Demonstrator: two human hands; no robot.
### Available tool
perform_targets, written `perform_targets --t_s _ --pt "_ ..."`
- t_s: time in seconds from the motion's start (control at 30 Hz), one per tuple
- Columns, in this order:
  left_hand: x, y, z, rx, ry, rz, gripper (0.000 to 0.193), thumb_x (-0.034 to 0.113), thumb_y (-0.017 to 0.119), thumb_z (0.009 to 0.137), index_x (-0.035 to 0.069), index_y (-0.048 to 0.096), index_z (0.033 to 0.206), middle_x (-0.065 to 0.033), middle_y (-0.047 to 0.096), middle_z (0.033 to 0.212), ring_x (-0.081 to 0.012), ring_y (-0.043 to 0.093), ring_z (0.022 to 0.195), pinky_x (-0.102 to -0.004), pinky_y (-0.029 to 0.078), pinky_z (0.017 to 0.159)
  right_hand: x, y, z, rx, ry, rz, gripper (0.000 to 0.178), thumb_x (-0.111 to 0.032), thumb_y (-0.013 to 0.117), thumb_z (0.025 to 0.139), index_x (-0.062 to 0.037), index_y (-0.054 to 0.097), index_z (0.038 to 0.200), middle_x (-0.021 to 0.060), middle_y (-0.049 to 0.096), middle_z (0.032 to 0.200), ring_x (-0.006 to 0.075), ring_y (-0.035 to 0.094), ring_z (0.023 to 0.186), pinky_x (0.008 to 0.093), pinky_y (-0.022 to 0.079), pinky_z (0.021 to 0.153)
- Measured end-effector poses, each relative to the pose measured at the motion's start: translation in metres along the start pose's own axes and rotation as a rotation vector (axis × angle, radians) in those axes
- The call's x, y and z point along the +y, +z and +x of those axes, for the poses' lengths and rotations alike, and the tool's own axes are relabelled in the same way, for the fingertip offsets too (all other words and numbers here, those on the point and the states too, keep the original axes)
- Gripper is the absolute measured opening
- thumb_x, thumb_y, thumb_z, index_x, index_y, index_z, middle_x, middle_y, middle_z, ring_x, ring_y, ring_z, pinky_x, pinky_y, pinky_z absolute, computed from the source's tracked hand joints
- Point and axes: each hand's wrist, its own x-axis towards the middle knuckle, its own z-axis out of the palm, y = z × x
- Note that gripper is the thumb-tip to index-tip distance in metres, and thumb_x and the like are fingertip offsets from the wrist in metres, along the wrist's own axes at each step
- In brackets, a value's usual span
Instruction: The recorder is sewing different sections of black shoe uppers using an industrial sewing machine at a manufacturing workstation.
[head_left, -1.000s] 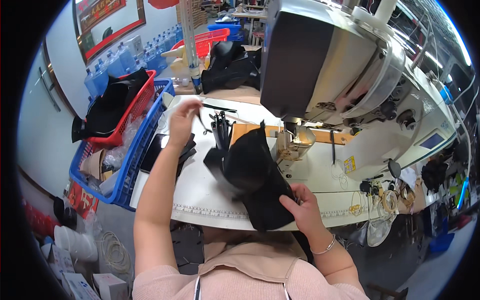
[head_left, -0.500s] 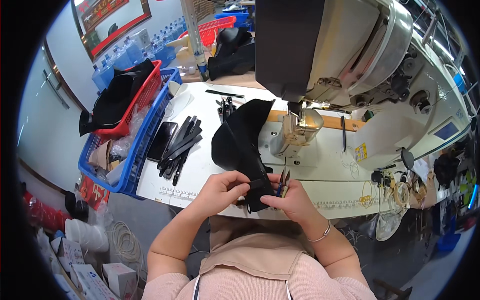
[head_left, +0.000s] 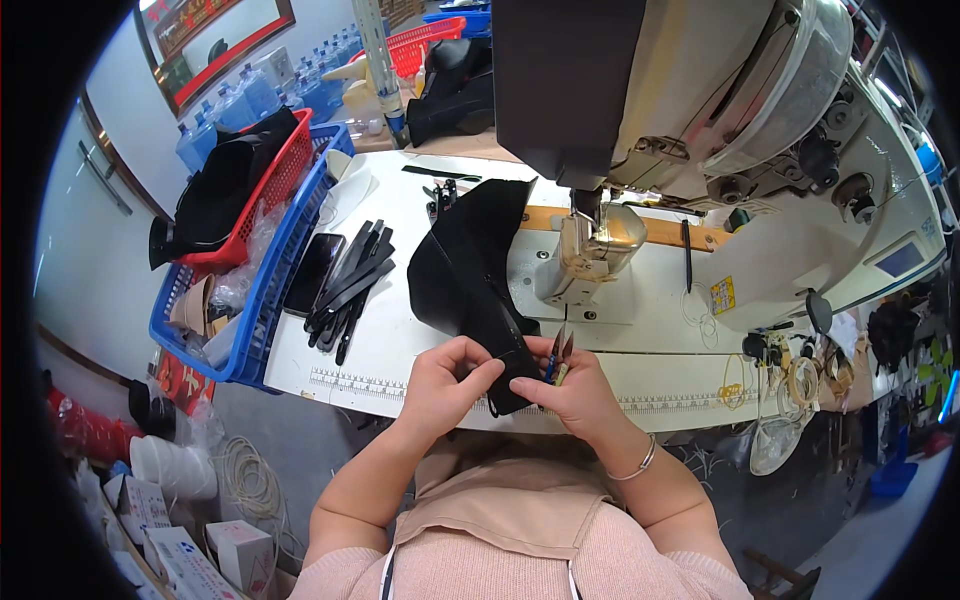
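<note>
A black fabric or leather piece (head_left: 462, 270), shaped like a boot upper, lies across the sewing machine's bed, its narrow end at the table's front edge. My left hand (head_left: 447, 382) pinches at that narrow end with thumb and forefinger; a short black strip seems to be at the fingertips, mostly hidden. With its thumb on top and fingers beneath, my right hand (head_left: 582, 398) grips the same end. Small thread snips (head_left: 562, 352) are tucked in the right hand too, blades pointing away from me. Just beyond them stand the machine's needle and presser foot area (head_left: 585, 245).
Left of the piece lie a bundle of black strips (head_left: 352, 285) and a phone (head_left: 315, 272). A blue basket (head_left: 262, 335) and red basket (head_left: 262, 205) hold black pieces at the left. The machine head (head_left: 570, 90) overhangs; a black pen-like tool (head_left: 687, 255) lies right.
My left thumb and fingers have come down closer onto the narrow end, and the short strip shows less. The whole view has shifted slightly. Both hands keep their hold.
</note>
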Motion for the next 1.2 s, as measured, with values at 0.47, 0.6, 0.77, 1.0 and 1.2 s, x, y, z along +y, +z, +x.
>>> perform_targets --t_s 0.47,0.6,0.77,1.0,1.2 --pt "-0.008 0.004 -0.001 0.025 0.017 0.028 0.011 0.006 0.069 0.081 0.002 0.059 0.077 0.0026 0.058 0.065 -0.0018 0.049 0.057 -0.0175 0.038 0.051 0.004 -0.001 -0.002 -0.007 -0.012 0.015 0.045 0.000 0.072 0.077 0.0021 0.057 0.120 0.0069 0.066 0.103 0.0104 0.062 0.090 0.0246 0.051 0.081" --pt "-0.009 0.007 0.001 0.074 0.046 0.026 0.012 0.007 0.070 0.080 0.001 0.060 0.075 0.0033 0.058 0.062 -0.0013 0.047 0.055 -0.0177 0.037 0.049 0.004 0.001 0.000 0.037 -0.026 0.006 0.040 -0.002 0.072 0.078 0.0016 0.059 0.115 0.0055 0.067 0.098 0.0097 0.061 0.086 0.0237 0.051 0.077" --pt "-0.005 0.010 0.001 0.176 0.171 0.215 0.027 0.012 0.078 0.071 0.002 0.059 0.087 -0.0011 0.060 0.080 -0.0072 0.054 0.069 -0.0230 0.042 0.062 0.010 0.001 0.007 0.160 -0.087 -0.022 0.028 -0.008 0.072 0.080 -0.0003 0.065 0.106 0.0011 0.066 0.086 0.0062 0.058 0.075 0.0210 0.048 0.069" --pt "0.032 -0.055 0.083 -0.045 -0.057 -0.134 0.044 0.020 0.079 0.071 -0.006 0.063 0.104 -0.0102 0.067 0.093 -0.0172 0.063 0.083 -0.0287 0.051 0.078 -0.022 -0.022 0.018 0.065 -0.149 -0.195 0.025 -0.004 0.072 0.078 -0.0002 0.066 0.102 0.0016 0.066 0.087 0.0071 0.059 0.076 0.0225 0.048 0.072" --pt "0.098 -0.022 0.139 -0.089 0.159 0.030 0.035 0.012 0.074 0.072 -0.006 0.065 0.101 -0.0066 0.068 0.088 -0.0139 0.064 0.079 -0.0270 0.051 0.074 -0.052 -0.031 0.033 0.346 -0.473 -0.425 0.024 -0.007 0.074 0.076 -0.0025 0.057 0.093 0.0012 0.059 0.081 0.0081 0.054 0.074 0.0234 0.046 0.069"
